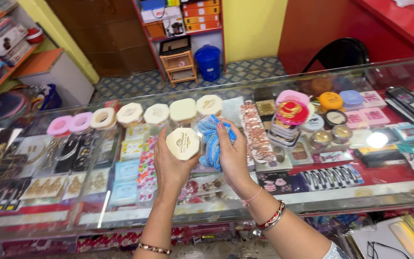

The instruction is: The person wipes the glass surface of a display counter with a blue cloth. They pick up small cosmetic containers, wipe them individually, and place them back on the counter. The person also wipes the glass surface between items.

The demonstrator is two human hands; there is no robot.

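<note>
Shop glass counter (pixel 312 201) | left hand (pixel 168 163) fingers curled around cream octagonal box (pixel 183 143) | right hand (pixel 233 153) fingers pinching blue cloth (pixel 209 139), just beside box

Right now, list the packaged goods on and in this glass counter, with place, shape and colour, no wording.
Cream octagonal box: held in left hand.
Four cream boxes: row on countertop.
Pink round cases: left of the row.
Red-gold round case: atop a stack, right.
Light-blue cards: inside the case.
</note>
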